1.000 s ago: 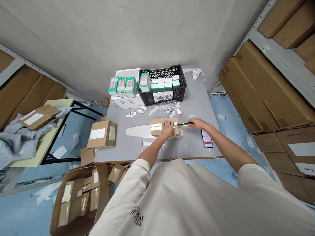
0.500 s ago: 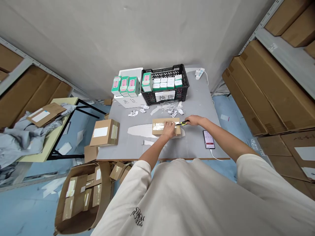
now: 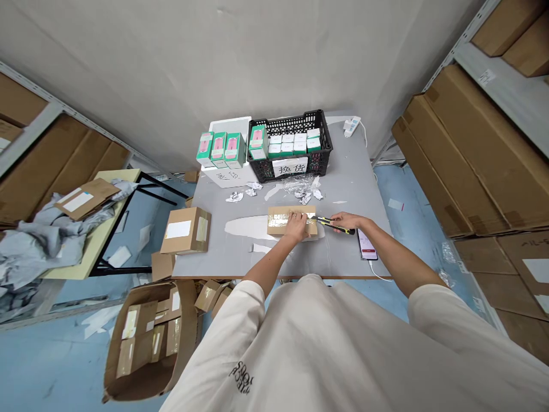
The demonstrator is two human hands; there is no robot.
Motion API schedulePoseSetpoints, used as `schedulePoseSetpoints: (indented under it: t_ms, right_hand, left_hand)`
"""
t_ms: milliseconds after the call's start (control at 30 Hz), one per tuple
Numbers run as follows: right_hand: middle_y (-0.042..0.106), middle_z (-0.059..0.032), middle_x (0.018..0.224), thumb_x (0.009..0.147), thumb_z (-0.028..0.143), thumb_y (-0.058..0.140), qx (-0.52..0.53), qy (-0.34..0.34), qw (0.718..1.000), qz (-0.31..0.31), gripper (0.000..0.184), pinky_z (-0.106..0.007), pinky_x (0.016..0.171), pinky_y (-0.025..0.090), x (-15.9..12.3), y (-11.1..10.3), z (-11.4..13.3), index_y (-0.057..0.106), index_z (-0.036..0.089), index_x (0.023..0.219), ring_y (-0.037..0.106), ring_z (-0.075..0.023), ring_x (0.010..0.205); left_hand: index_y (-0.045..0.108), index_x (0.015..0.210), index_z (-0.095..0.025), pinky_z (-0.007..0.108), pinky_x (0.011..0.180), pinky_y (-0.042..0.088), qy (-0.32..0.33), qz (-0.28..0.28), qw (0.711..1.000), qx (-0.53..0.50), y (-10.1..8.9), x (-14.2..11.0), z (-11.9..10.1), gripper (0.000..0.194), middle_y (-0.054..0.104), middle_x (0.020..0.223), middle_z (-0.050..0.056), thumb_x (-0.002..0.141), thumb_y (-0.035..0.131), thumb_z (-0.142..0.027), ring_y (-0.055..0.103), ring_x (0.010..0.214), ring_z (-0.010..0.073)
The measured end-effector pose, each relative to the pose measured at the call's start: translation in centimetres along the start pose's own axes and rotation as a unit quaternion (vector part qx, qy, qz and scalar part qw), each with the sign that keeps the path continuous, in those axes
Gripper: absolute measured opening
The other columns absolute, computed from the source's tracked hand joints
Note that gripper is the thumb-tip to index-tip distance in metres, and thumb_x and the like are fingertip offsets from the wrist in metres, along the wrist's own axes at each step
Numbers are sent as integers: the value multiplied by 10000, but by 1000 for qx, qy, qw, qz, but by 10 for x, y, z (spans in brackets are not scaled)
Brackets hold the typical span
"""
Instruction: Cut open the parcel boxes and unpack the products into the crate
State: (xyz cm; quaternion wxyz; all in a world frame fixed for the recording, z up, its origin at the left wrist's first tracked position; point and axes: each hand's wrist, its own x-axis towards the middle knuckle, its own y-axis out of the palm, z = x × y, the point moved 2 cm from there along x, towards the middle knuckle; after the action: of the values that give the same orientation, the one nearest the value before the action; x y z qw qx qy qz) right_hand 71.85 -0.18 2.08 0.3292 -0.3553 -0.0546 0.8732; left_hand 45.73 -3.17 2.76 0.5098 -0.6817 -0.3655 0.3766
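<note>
Head view: I have my left hand open, pressing on a taped cardboard box mid-way along the grey table, while my right hand clamps a yellow box cutter, its blade touching the box's tape.

On our worktable, a small carton sits in front of a plastic crate, with our left hand on it and a utility knife in our right hand. A phone lies to the right, a second carton to the left.
</note>
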Motion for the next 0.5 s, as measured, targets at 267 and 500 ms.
schedulePoseSetpoints:
  t_ms: [267,500]
  right_hand:
    - [700,-15,749,774,742,667,94,-5,995,-23,573,-250,583,431,-27,23,-10,683,201,961,607,-165,681]
    - [717,-24,786,770,743,679,136,-12,990,-36,576,-264,638,466,-38,44,-16,681,197,953,645,-179,736]
  left_hand:
    - [532,1246,-180,534,1236,199,-10,2,1000,4,1,2,1,774,606,1299,172,656,922,-495,559,1285,368]
    - [495,1287,-190,536,1249,181,-12,2,1000,-15,2,6,2,790,580,1329,170,671,916,-449,571,1279,364]
